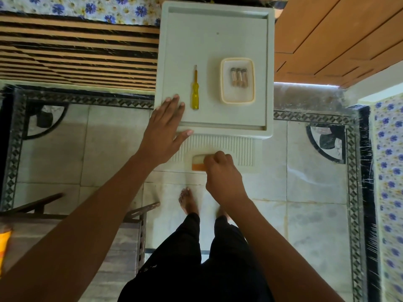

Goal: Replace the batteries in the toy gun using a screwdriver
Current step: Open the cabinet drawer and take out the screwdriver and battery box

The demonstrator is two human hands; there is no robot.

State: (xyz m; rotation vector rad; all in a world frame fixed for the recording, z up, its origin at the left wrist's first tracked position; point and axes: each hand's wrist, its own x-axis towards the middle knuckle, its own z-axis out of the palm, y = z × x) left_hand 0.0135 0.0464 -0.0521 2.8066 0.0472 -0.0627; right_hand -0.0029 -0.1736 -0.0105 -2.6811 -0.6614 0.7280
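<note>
My left hand lies flat and open on the counter beside the screwdriver, my right hand grips the drawer handle, batteries wait in a dish, no toy gun visible; a hard tug could, I judge, send them rolling.

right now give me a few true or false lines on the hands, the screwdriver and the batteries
1. The screwdriver lies untouched on the table top. True.
2. The left hand grips the screwdriver. False: it rests flat, open, on the table's near left corner beside the tool.
3. The batteries sit inside the shallow container. True.
4. The right hand is reaching into the container. False: it is closed at the drawer handle on the table's front.
5. The toy gun lies on the table. False: no toy gun is in view.
</note>
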